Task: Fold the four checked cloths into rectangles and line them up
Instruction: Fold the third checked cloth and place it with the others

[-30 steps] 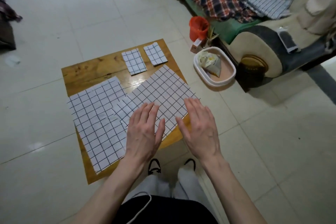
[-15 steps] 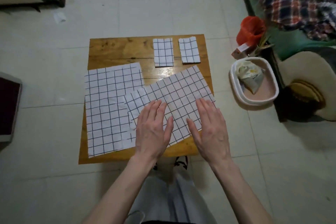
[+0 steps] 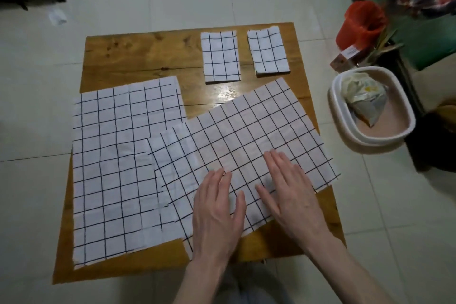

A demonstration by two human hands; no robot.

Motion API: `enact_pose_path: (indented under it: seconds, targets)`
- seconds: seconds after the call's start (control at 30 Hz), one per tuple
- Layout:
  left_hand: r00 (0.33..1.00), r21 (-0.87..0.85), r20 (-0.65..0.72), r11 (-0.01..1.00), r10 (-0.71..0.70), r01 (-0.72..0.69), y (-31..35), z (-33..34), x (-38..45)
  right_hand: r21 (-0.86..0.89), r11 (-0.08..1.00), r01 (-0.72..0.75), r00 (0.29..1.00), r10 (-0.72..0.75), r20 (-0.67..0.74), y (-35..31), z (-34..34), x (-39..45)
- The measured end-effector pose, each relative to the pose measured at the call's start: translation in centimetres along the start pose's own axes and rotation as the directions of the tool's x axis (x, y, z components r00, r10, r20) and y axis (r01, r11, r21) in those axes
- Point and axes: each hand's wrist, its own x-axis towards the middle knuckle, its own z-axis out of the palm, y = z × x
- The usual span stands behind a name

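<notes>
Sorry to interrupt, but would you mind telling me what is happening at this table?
A person is folding checked cloths on a wooden table. Two folded cloths lie side by side at the far edge. The left hand and right hand rest flat on an unfolded cloth, which overlaps another unfolded cloth beside it.

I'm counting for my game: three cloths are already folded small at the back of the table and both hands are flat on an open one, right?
Not quite. The head view shows two folded cloths, not three. Both the left hand and right hand do lie flat on an open cloth.
</notes>
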Motion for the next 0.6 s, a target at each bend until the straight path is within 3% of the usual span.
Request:
enact_pose_path:
  seconds: [0.37,0.6]
  targets:
    - [0.995,0.198,0.065,0.977,0.070,-0.082,-1.8,8.1,0.2,-0.081,0.995,0.065,0.981,-0.048,0.190,5.2,7.1,2.8]
    - [0.989,0.303,0.137,0.948,0.062,-0.101,-1.9,8.0,0.9,-0.171,0.983,-0.062,0.993,0.079,0.092,4.9,7.5,-0.1]
